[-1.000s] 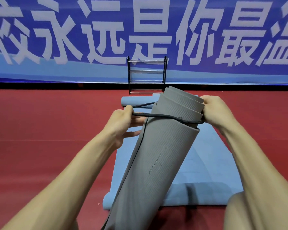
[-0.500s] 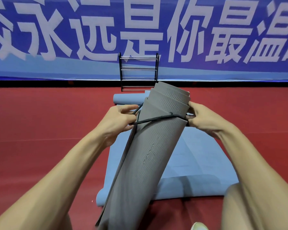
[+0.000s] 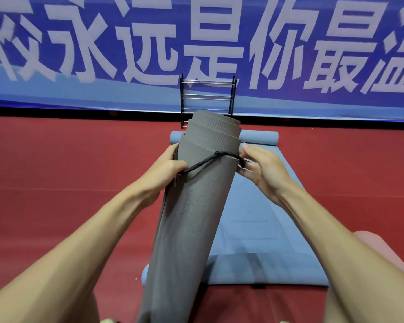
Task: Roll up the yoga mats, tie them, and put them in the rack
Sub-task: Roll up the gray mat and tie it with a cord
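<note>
You are at the tying step on the grey yoga mat (image 3: 191, 217). It is rolled and stands tilted between your forearms, its top end leaning away from you. A black cord (image 3: 210, 159) crosses the roll near that far end. Your left hand (image 3: 163, 171) curls its fingers round the cord at the left edge of the roll, and your right hand (image 3: 261, 169) pinches the cord at the right edge.

The next move probably calls for drawing both ends taut and knotting them without loosening the coil, which looks springy and already steps outward at the top.

The blue yoga mat (image 3: 261, 229) lies mostly flat on the red floor (image 3: 79, 171) beyond the roll, its near and far ends curled, not yet rolled. The rack (image 3: 208, 96) stands far off against the banner (image 3: 289, 54).
</note>
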### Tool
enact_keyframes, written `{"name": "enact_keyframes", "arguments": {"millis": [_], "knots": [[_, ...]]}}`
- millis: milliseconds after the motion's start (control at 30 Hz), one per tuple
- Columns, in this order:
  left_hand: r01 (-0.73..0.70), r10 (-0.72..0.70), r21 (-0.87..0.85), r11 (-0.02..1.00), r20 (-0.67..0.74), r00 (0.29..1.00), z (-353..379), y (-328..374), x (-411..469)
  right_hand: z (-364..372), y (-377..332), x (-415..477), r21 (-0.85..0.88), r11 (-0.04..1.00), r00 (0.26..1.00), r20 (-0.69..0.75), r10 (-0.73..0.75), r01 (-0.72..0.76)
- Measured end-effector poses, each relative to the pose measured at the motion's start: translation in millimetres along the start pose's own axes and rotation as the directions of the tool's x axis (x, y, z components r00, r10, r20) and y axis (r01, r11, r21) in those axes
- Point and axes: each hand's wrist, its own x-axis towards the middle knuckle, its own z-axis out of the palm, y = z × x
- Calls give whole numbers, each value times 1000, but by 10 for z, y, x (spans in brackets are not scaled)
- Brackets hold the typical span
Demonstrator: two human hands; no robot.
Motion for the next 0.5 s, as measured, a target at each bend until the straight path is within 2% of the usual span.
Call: {"name": "enact_keyframes", "arguments": {"millis": [100, 233, 367, 500], "knots": [[13, -13, -24, 1000, 21, 1000, -76, -37, 1, 65, 24, 35, -48, 998, 999, 16, -33, 34], [-3, 3, -61, 998, -1, 1000, -178, -131, 40, 165, 51, 34, -199, 979, 999, 34, -32, 38], [-32, 28, -103, 994, -35, 999, -236, -186, 53, 251, 96, 49, -234, 970, 997, -23, -77, 69], [-61, 61, -115, 991, -6, 998, -269, -231, 28, 284, 124, 92, -228, 971, 989, -115, -98, 70]]}}
